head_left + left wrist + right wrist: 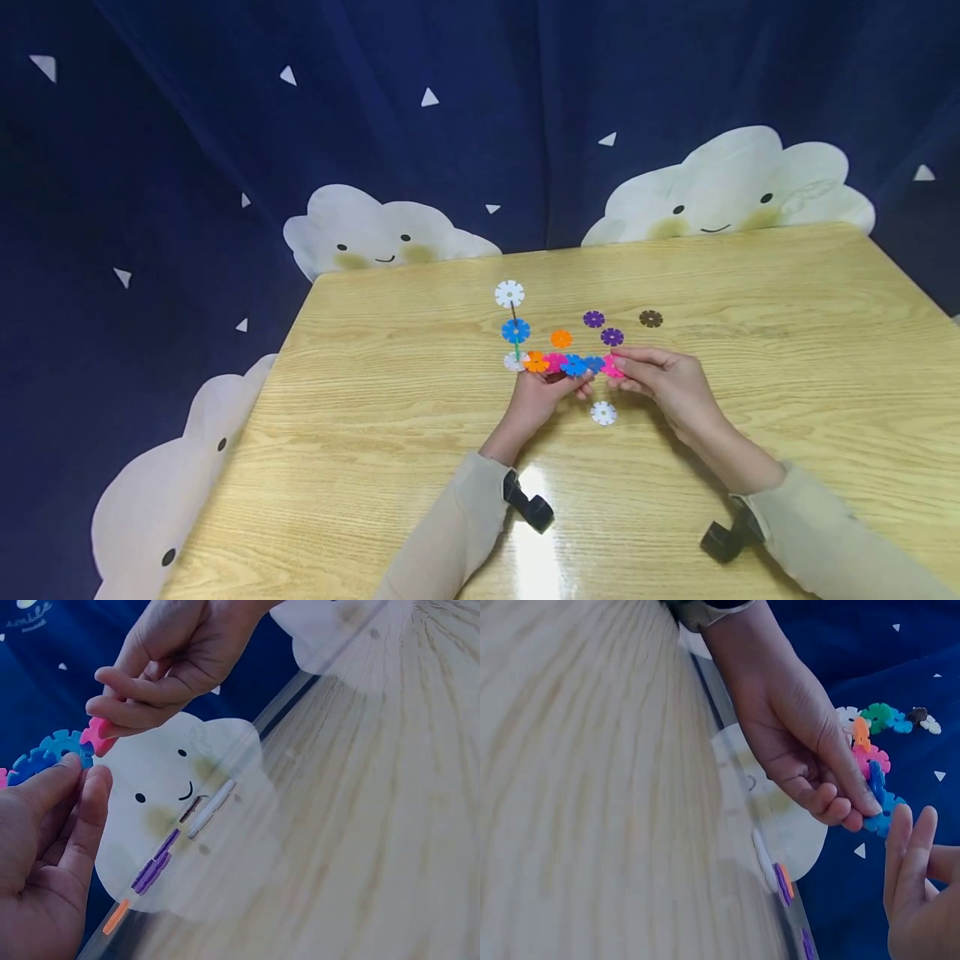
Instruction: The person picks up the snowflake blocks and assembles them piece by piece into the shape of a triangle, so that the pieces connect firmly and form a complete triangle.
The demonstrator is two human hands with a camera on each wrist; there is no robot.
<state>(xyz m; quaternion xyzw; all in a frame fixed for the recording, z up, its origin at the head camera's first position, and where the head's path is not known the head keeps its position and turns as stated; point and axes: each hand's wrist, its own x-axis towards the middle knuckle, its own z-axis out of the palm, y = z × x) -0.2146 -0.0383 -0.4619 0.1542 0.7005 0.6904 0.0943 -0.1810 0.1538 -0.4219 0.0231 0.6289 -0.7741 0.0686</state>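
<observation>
My left hand (540, 398) pinches a chain of interlocking notched plastic discs at its blue disc (574, 368). From there a pink disc (555, 360) and an orange disc (534, 367) lead left to a bent-off arm with a green disc (880, 712), another blue disc (511, 335), a brown disc (916, 715) and a white disc (503, 293). At the chain's right end, fingertips of my right hand (682, 393) pinch a pink disc (94, 736), its edge right at the lighter blue disc (63, 741). Right fingers partly hide that pink disc.
Loose discs lie on the wooden table (360, 417): an orange disc (555, 338), two purple discs (588, 319) and a brown disc (645, 318) beyond the hands, and a white disc (597, 414) nearer. A dark blue curtain (480, 150) with cloud shapes hangs behind.
</observation>
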